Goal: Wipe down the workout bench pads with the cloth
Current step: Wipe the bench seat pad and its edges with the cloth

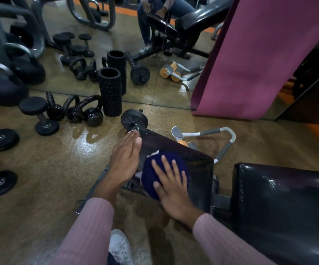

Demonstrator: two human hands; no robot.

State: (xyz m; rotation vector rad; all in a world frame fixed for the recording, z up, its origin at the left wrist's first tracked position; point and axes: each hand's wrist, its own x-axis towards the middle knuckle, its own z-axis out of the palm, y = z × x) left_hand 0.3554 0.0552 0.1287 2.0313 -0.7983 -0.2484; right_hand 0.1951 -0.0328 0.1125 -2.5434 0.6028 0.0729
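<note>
On glossy black seat pad (pixel 196 165), right hand (pixel 174 190) flat, fingers spread, pressing bunched navy cloth (pixel 151 176), left hand (pixel 125 159) flat along pad's left edge, fingers straight together.

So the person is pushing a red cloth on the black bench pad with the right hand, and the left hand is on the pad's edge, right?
Almost. The cloth is dark blue, not red, as the head view shows. The rest holds: the right hand presses it flat on the black bench pad, and the left hand rests on the pad's edge.

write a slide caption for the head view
Right hand presses cloth on bench pad; left hand steadies its edge.
</note>
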